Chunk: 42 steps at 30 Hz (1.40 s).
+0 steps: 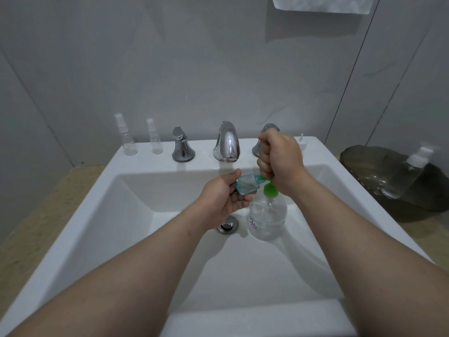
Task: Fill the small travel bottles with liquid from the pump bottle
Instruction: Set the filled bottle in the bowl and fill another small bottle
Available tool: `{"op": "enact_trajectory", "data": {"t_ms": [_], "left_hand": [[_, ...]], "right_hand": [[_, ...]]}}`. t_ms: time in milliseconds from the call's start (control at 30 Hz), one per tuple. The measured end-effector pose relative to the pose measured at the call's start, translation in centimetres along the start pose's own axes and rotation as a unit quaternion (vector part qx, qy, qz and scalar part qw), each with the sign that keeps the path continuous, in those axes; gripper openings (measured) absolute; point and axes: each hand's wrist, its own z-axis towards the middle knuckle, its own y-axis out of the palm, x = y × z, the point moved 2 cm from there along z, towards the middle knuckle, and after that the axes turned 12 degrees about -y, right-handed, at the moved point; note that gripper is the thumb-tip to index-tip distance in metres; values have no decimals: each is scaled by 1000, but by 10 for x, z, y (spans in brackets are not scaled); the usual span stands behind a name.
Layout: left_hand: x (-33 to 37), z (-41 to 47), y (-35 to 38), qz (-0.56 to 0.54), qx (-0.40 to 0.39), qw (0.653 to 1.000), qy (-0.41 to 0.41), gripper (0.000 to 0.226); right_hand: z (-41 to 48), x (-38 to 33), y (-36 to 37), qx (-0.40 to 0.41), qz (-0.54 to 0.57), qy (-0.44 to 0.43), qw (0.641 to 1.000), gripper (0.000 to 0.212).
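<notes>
A clear pump bottle (267, 217) with a green pump top stands in the white sink basin (136, 198), beside the drain. My right hand (279, 159) is curled around the green pump head from above. My left hand (226, 193) holds a small teal travel bottle (246, 183) tilted on its side, its mouth against the pump's green nozzle. Two clear spray travel bottles, a taller one (126, 137) and a smaller one (154, 138), stand on the sink ledge at the back left. A white spray cap (301, 139) sits on the ledge at the back right.
A chrome faucet (227, 142) with handles on either side (182, 145) lines the back ledge. A larger clear bottle with a white pump (410, 171) stands on a dark tray (364, 156) at the right. A white towel (323, 3) hangs above. The beige counter (36, 215) flanks the sink.
</notes>
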Motion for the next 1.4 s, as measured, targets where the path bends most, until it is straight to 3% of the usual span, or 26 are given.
{"op": "enact_trajectory", "data": {"t_ms": [800, 1400], "left_hand": [[-3, -3, -1, 16, 14, 999, -24, 36], [0, -3, 2, 8, -3, 1000, 6, 36]], "right_hand": [[-1, 13, 0, 12, -4, 23, 1000, 42], [-1, -5, 1, 0, 13, -2, 1000, 56]]}}
